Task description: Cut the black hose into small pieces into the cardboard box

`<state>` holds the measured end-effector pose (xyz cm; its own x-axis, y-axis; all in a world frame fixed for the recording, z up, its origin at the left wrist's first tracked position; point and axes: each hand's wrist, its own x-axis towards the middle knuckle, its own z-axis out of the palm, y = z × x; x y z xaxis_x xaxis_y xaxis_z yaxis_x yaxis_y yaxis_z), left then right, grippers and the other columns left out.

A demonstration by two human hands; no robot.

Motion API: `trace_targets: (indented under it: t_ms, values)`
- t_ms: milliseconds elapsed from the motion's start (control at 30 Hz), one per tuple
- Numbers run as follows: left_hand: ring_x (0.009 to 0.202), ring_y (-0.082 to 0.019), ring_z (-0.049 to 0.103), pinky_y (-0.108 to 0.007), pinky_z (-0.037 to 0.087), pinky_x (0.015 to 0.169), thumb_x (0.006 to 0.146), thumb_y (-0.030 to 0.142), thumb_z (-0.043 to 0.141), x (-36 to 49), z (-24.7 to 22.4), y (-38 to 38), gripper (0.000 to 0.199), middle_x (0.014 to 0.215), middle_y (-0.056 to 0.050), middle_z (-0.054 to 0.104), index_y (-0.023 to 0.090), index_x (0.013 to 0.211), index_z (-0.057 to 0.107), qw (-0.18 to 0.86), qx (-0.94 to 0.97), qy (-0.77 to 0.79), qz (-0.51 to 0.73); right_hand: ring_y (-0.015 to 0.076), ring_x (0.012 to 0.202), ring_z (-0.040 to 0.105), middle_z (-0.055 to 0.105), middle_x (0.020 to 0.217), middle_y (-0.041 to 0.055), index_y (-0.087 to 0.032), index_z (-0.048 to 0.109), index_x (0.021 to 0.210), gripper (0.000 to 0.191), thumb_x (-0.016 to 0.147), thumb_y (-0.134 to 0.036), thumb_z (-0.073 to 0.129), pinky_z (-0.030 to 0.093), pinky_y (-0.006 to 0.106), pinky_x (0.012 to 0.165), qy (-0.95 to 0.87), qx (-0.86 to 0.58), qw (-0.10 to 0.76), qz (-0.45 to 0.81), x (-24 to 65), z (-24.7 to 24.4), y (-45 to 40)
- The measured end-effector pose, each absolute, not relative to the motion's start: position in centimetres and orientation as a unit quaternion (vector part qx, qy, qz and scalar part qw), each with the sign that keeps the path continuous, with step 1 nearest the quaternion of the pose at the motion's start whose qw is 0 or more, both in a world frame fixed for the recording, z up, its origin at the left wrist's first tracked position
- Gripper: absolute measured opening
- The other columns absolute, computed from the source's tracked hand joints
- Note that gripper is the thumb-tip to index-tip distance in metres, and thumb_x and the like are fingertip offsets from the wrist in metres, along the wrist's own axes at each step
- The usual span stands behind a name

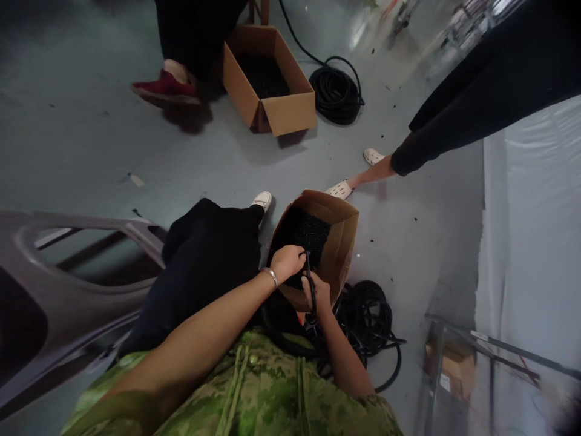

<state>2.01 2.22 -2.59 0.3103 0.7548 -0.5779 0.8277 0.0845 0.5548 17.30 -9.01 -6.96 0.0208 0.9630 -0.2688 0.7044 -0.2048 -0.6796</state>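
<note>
Black looped item (312,295) in the right hand's (322,295) grip, left hand's (287,263) grip narrow, at a cardboard box (345,236).

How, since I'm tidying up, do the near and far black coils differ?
The near coil has loose, tangled loops; the far coil is wound more neatly. The right forearm partly covers the near coil, while no arm crosses the far coil. Both lie on the floor.

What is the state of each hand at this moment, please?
Left hand: closed, over the cardboard box; what it pinches cannot be told.
Right hand: closed, holding a slim black item, too unclear to name.
</note>
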Motion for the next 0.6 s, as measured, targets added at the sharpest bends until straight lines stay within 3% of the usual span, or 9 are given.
trace_targets:
  t_ms: [200, 400, 600]
  values:
    - [0.108, -0.023, 0.069, -0.028, 0.052, 0.087, 0.097, 0.032, 0.043, 2.2, -2.6, 2.2, 0.036, 0.114, -0.009, 0.075, 0.024, 0.111, 0.075, 0.445, 0.685, 0.573, -0.063, 0.0201, 0.074, 0.073, 0.077, 0.085, 0.0055, -0.02, 0.074, 0.109, 0.034, 0.092, -0.041, 0.053, 0.056, 0.024, 0.07, -0.6, -0.702, 0.169, 0.344, 17.3, -7.5, -9.5]
    - [0.103, -0.029, 0.071, -0.035, 0.054, 0.082, 0.097, 0.027, 0.041, 2.1, -1.3, 1.9, 0.037, 0.112, -0.018, 0.073, 0.015, 0.113, 0.072, 0.406, 0.705, 0.568, -0.124, 0.0202, 0.071, 0.073, 0.077, 0.082, 0.0057, -0.019, 0.074, 0.107, 0.036, 0.093, -0.041, 0.051, 0.055, 0.025, 0.069, -0.592, -0.701, 0.188, 0.351, 16.9, -7.7, -9.8]
    - [0.103, -0.028, 0.071, -0.034, 0.054, 0.082, 0.098, 0.03, 0.04, 2.0, -1.9, 1.7, 0.036, 0.112, -0.016, 0.074, 0.018, 0.114, 0.07, 0.413, 0.717, 0.553, -0.102, 0.0187, 0.064, 0.07, 0.074, 0.075, 0.0038, -0.02, 0.074, 0.107, 0.035, 0.092, -0.042, 0.052, 0.053, 0.025, 0.065, -0.59, -0.704, 0.174, 0.355, 17.5, -7.5, -9.7]
